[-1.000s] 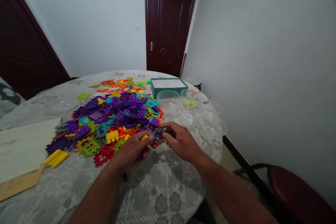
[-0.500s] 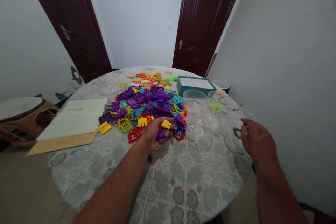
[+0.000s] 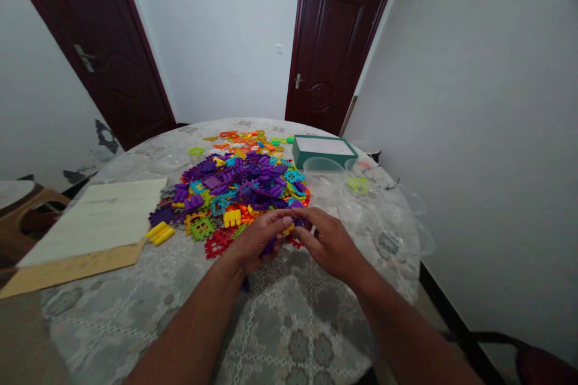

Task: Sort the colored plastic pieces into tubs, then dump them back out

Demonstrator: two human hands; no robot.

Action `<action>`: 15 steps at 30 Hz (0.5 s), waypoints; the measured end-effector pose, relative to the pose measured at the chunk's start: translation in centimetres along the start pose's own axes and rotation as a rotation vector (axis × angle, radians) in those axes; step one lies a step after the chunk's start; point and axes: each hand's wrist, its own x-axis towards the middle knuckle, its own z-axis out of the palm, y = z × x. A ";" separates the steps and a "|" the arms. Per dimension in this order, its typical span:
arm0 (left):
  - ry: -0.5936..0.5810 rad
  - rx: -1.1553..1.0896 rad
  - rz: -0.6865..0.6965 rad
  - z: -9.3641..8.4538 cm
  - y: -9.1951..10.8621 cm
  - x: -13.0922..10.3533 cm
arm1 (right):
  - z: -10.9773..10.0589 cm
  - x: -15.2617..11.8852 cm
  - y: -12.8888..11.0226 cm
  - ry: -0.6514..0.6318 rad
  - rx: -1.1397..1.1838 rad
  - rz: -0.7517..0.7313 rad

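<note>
A heap of plastic building pieces (image 3: 246, 177), mostly purple with blue, green, red and yellow ones, covers the middle of the table. At its near edge my left hand (image 3: 262, 237) is closed around purple and yellow pieces. My right hand (image 3: 325, 240) meets it from the right, fingers bent, its thumb and fingertips at a small yellow piece (image 3: 289, 228). Whether the right fingers grip that piece is hard to tell. Left of the hands lie a yellow block (image 3: 232, 218) and yellow pieces (image 3: 160, 233).
Clear round tubs (image 3: 323, 171) stand on the right, one with dark pieces (image 3: 388, 242). Behind them is a green box (image 3: 324, 150). Paper sheets (image 3: 94, 216) lie on the left of the patterned tablecloth (image 3: 180, 313). Orange pieces (image 3: 244, 141) are scattered at the back.
My right hand has come from the tubs at the right to my left hand, and the dark piece it held is out of it. The view has shifted slightly.
</note>
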 end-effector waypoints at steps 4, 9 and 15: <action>0.002 0.039 0.004 -0.1 -0.2 0.0 | 1.2 0.8 0.6 -0.072 0.193 0.115; 0.031 -0.044 -0.041 0.1 -0.7 0.2 | 2.2 0.5 1.9 -0.116 0.573 0.364; 0.142 -0.314 -0.072 -0.6 -0.3 0.9 | 0.4 1.3 2.6 -0.048 0.514 0.381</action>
